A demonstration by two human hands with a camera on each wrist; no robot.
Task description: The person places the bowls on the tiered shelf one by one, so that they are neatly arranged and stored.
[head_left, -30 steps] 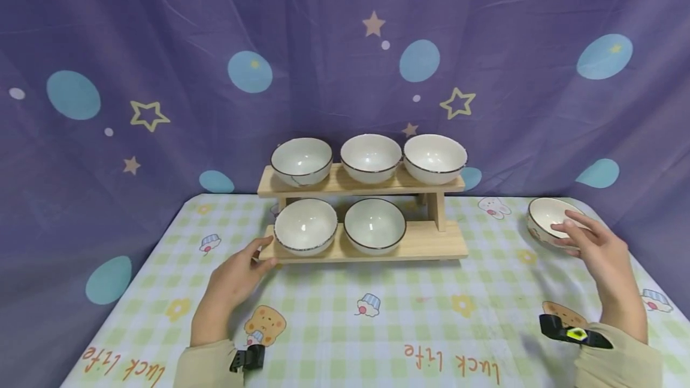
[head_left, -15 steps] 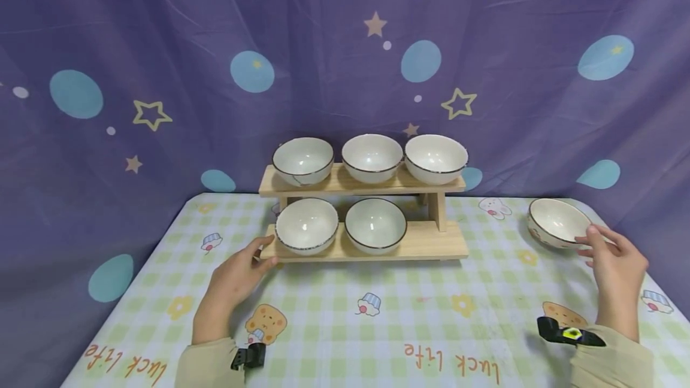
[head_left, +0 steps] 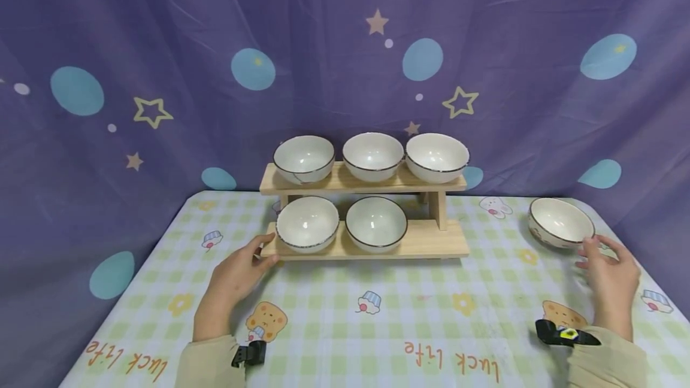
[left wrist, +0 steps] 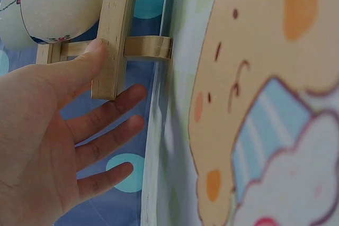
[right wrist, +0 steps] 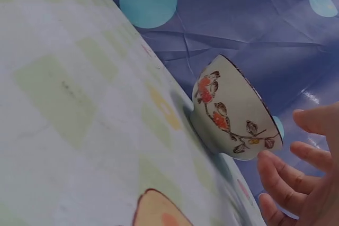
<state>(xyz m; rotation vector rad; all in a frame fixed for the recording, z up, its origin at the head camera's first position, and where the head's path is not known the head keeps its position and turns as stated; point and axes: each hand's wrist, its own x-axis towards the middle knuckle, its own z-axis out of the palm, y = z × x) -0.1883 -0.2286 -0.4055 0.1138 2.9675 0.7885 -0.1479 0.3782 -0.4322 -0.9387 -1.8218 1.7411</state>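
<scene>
My left hand (head_left: pixel 237 277) grips the left end of a two-tier wooden display rack (head_left: pixel 431 243). In the left wrist view its thumb lies on the lower board (left wrist: pixel 112 41) and the index finger reaches behind the board's end; the other fingers are spread. At the table's right side stands an upright white bowl (head_left: pixel 560 223) with a dark rim. The right wrist view shows red flowers and a branch painted on this bowl (right wrist: pixel 233 109). My right hand (head_left: pixel 614 277) is at its near right side, fingers loosely bent and apart, a fingertip right at the rim.
Three white bowls stand on the upper tier, among them a middle one (head_left: pixel 373 157). Two more, a left bowl (head_left: pixel 307 224) and a greenish one (head_left: pixel 376 224), sit on the lower tier. A checked tablecloth (head_left: pixel 334 316) covers the table; a purple curtain (head_left: pixel 323 29) hangs behind.
My right hand has drawn back from over the right bowl to its near right side, then shifted slightly left. The bowl stays in place. My left hand keeps its hold on the rack.
</scene>
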